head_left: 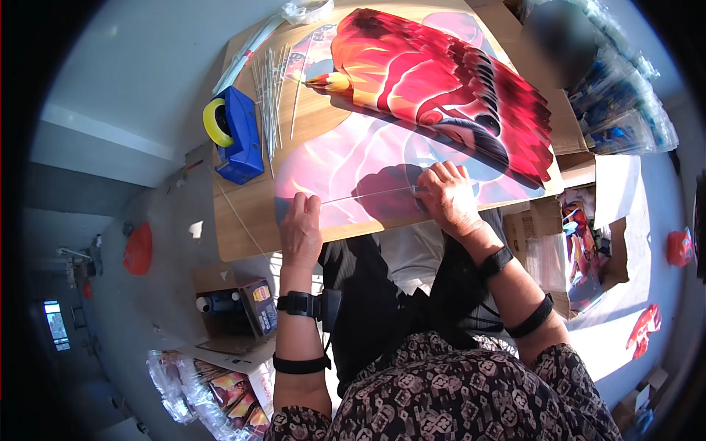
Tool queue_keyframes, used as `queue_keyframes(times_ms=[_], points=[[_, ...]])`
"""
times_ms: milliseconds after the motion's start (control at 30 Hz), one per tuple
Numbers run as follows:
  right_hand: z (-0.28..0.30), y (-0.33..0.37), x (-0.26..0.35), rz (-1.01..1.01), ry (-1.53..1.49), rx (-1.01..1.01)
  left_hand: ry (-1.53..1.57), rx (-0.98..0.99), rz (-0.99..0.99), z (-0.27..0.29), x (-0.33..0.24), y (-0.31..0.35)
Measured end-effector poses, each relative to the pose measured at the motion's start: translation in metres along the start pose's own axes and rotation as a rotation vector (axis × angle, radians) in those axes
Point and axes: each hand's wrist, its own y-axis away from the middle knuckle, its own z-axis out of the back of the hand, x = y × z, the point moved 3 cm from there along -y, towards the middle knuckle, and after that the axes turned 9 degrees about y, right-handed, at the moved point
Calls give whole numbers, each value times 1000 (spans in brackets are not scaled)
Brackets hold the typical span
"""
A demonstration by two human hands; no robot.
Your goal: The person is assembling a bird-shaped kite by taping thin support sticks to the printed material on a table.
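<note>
We had L hand (300,224) (left of ctr) & R hand (450,200) (right of ctr) nearly closed, pinching a thin wht rod (353,198) mid-frame, over pale pink sheet (331,158); red printed piece (441,84) lay upper right.

We could not make out the fingertips of the left hand (300,220), curled under its knuckles, nor whether they or those of the right hand (450,197) pinched the rod (368,195) or only pressed it; we lost its ends at the fingers. The red sheet (426,70) hid part of the pale sheet (323,165) from us, and the dispenser (246,143) part of the tape (214,121). The upper edge cut off the table (261,213), the lower edge the shirt (441,389). At upper right we met a dark patch (559,33), blurred past telling; the far window (56,323) showed us a view too small to read.
</note>
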Motion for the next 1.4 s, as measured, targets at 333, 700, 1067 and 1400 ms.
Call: queue_keyframes(times_ms=[333,700,1067,1400], points=[[-5,6,3,-16,-103,10,-2,-20,-14,-3,2,5],[-3,11,7,-28,-279,-57,38,-64,-10,-1,2,6],[-7,15,9,-45,-234,-87,44,-47,36,-6,0,8],[-10,14,10,-33,-285,-123,52,-75,48,-7,-6,3]])
